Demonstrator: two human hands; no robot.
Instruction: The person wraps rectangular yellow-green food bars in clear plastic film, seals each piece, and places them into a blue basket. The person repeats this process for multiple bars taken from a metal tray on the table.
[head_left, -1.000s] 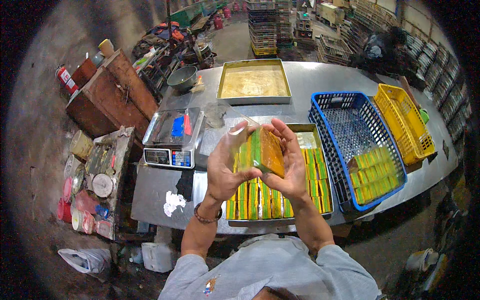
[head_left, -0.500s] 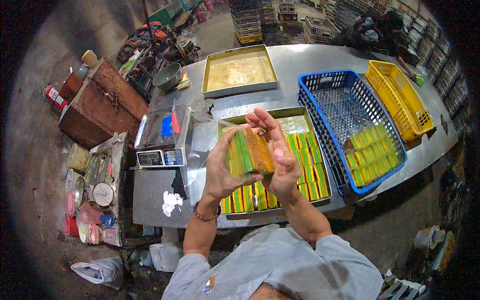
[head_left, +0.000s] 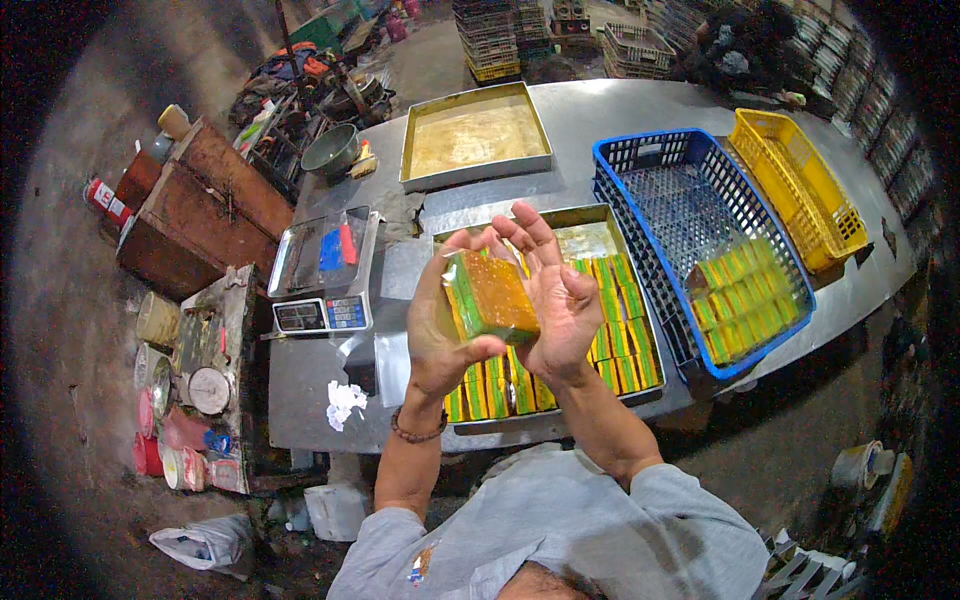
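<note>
From a distance, I am looking down on two bare hands working above a metal bench [head_left: 300, 390]. The left grip [head_left: 437, 345] is cupping a layered block [head_left: 497, 295] from its left side, its thumb folding across the lower front and its fingers curling behind the upper edge. The right grip [head_left: 560, 315] is standing open, fingers reaching upward, palm facing the block's right edge; whether it is touching there, I am not managing to tell.

The block is showing green and yellow layers toward the left palm and a glossy orange-brown face up and rightward. Its long axis is slanting from upper left to lower right, so it is lying inside the left grip, the nearer one, and just left of the right palm.

Beneath, a shallow tray [head_left: 588, 238] is holding rows of striped pieces [head_left: 625, 330]. To the right, a blue basket [head_left: 665, 215] is carrying similar ones; to the left, a scale [head_left: 300, 315] is sitting.
</note>
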